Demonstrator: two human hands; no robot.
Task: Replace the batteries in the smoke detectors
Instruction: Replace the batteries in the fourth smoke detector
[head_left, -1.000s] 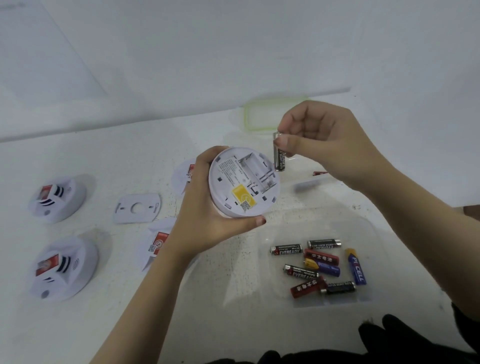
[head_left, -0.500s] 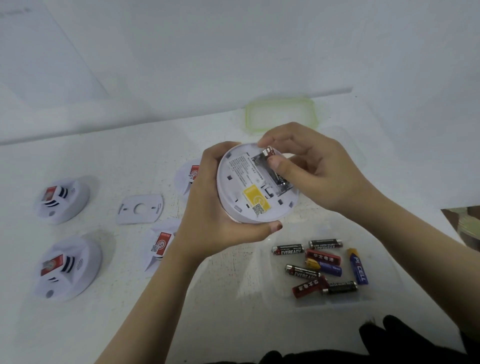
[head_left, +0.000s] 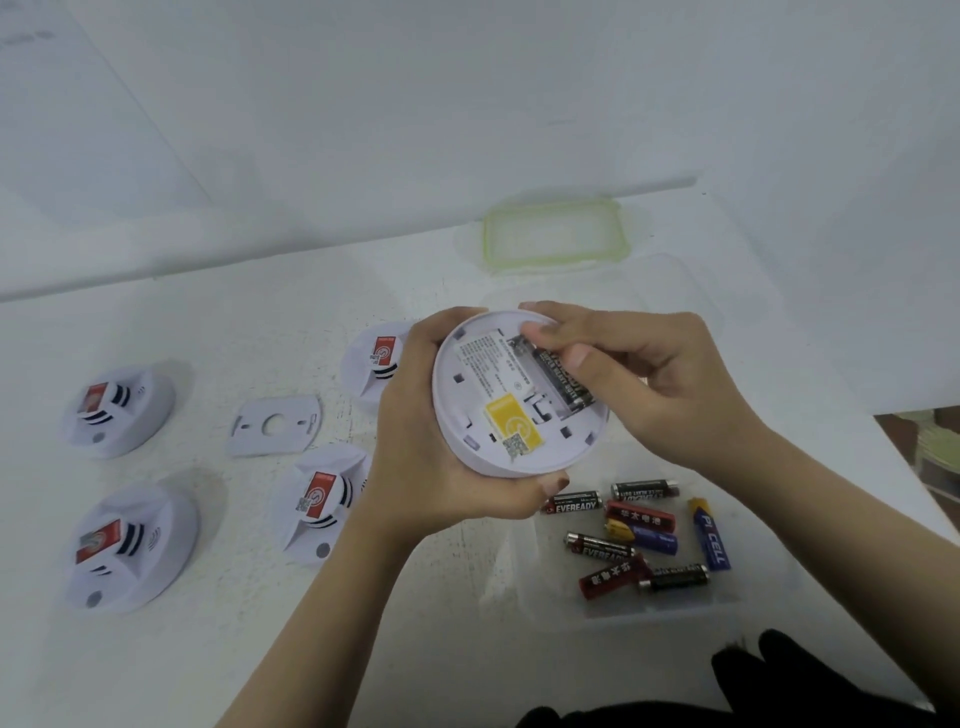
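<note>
My left hand grips a round white smoke detector by its rim, its back side with a yellow sticker turned up toward me. A black battery lies in the open battery bay. My right hand reaches in from the right, thumb and forefinger pressing on that battery. Several loose batteries lie in a clear tray below my hands.
Four more white detectors lie on the white table: far left, near left, centre, and one behind my left hand. A flat mounting plate lies among them. A green-rimmed lid sits at the back.
My right hand brought the battery down from above the detector into the bay and now presses it flat. The left hand kept holding the detector, which shifted slightly right.
</note>
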